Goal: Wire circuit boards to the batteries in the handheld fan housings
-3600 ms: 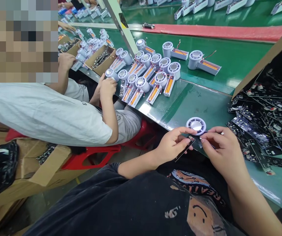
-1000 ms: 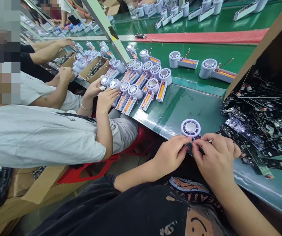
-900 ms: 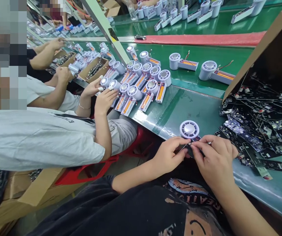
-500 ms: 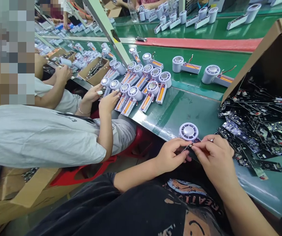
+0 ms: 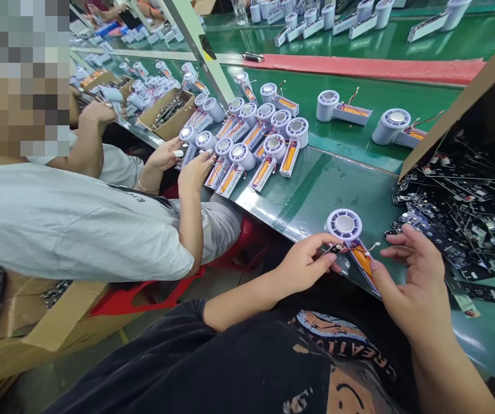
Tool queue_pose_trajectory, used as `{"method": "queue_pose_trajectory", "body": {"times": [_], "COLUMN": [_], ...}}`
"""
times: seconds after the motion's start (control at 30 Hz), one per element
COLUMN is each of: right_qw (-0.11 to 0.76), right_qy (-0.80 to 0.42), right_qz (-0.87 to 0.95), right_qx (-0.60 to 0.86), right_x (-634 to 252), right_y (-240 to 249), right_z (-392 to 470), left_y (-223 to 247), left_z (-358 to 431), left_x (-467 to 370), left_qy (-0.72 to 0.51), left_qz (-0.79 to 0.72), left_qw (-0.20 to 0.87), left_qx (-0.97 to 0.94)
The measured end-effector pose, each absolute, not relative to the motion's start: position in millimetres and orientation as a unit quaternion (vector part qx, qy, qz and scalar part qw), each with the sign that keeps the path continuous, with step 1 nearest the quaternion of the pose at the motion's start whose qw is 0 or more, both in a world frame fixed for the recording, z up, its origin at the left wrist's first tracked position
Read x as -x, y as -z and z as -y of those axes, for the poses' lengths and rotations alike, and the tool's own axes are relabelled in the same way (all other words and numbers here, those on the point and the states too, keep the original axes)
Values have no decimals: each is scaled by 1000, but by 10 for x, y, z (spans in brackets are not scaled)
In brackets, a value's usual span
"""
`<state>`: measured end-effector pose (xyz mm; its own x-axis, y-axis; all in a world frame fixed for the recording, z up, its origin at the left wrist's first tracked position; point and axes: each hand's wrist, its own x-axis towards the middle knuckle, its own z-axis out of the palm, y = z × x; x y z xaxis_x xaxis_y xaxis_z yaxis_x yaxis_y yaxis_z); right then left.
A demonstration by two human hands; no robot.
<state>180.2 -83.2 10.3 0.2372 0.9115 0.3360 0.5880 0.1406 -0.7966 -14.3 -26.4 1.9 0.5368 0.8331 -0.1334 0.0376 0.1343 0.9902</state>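
Nearest, the left hand point(image 5: 305, 261) pinches a small circuit board point(image 5: 336, 248) between thumb and fingers, just below the first fan point(image 5: 344, 224). The right hand point(image 5: 415, 282), to the right of this fan, is spread and grips nothing. The fan rests on the bench point(image 5: 316, 198), with its orange battery point(image 5: 363, 261) lying uncovered in the handle. One wire seems already joined to the board, though the fingers partly hide this; a white plug point(image 5: 375, 246) is loose. I judge the wiring as partly done, and the board is not yet inside the handle. Farther right of the fan lie many loose boards point(image 5: 467, 218); beyond it, leftwards, grouped fans point(image 5: 264, 135) have batteries also uncovered.
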Motion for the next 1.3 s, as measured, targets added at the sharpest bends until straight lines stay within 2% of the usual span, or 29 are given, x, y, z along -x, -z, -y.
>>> {"method": "queue_pose_trajectory", "body": {"times": [0.2, 0.3, 0.43, 0.63, 0.87, 1.0, 1.13, 1.3], "right_qw": [420, 427, 449, 495, 529, 551, 540, 510], "right_qy": [-162, -146, -158, -246, -366, -323, -295, -284], "right_qz": [645, 669, 648, 532, 407, 471, 526, 577], "right_qx": [617, 591, 594, 642, 648, 609, 587, 571], "right_x": [-1881, -1863, -1848, -1868, -1840, -1853, -1859, -1810], "right_y": [-146, -174, -143, -28, 29, 20, -35, -108], "right_z": [809, 760, 735, 741, 717, 671, 639, 646], "left_y": [-157, -226, -260, -278, -285, -264, -260, -241], "left_z": [181, 170, 196, 246, 284, 257, 217, 219], "left_x": [254, 243, 215, 212, 163, 124, 119, 152], "left_qy": [-279, -243, -192, -156, -198, -165, -145, -239], "left_qz": [-329, -273, -272, -299, -258, -215, -204, -209], "left_qw": [468, 383, 338, 261, 175, 163, 202, 284], "left_qx": [-771, -848, -880, -905, -929, -949, -947, -905]}}
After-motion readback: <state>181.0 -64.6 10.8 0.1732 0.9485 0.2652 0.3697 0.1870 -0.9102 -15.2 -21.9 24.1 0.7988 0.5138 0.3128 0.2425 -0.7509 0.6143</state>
